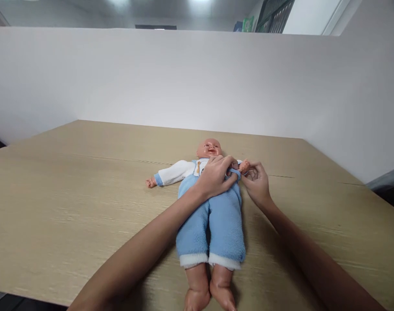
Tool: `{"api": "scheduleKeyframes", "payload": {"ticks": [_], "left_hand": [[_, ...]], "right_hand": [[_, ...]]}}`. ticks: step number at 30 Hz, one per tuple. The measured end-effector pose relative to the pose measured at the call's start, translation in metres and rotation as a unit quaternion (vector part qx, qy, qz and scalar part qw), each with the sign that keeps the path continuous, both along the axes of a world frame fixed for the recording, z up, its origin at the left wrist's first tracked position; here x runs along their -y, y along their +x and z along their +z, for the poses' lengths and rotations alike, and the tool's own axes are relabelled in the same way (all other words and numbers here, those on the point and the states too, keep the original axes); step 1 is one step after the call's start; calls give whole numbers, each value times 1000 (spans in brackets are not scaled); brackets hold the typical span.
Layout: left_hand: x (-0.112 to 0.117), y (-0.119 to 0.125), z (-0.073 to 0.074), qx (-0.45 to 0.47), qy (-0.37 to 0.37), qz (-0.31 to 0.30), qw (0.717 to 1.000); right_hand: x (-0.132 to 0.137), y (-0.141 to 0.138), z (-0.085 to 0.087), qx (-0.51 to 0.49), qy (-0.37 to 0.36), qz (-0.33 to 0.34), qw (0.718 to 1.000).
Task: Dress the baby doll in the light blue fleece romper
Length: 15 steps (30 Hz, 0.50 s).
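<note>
A baby doll (pixel 211 149) lies on its back on the table, head toward the wall and bare feet toward me. It wears blue fleecy trousers (pixel 212 224) with white hems and a white top (pixel 175 172) with blue cuffs. My left hand (pixel 218 175) reaches across the doll's chest, its fingers closed on the sleeve near the blue cuff (pixel 234 172) of the arm at the right. My right hand (pixel 256 183) is at that same arm, fingers bent around the doll's small hand (pixel 244 166). The doll's other arm stretches out to the left.
The wooden table (pixel 86 207) spreads around the doll, with thin seams across its top. A white wall (pixel 184 82) stands behind it, with a window (pixel 171 15) above. Dark objects (pixel 391 185) are beyond the table's right edge.
</note>
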<state>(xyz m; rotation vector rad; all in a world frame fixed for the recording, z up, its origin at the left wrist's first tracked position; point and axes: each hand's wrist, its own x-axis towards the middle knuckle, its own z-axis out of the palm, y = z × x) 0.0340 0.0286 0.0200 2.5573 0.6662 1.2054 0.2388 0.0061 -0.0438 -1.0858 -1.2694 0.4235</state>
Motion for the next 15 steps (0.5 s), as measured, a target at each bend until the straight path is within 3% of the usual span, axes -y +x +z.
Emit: {"api": "scheduleKeyframes", "payload": {"ticks": [5,9,12,15], "left_hand": [[0,-3,0,35,10,0,999],[-11,3,-1,64,-47,25,997],[-22,7,-5,44,-109,65,991],[-30,8,-8,-10,-147,101,984]], "right_hand": [[17,-11,-3,131,6,11,991],[33,-15,8,216,1,19,976],[36,-20,8,160,-16,40,986],[28,-23,1,-8,-76,87,993]]}}
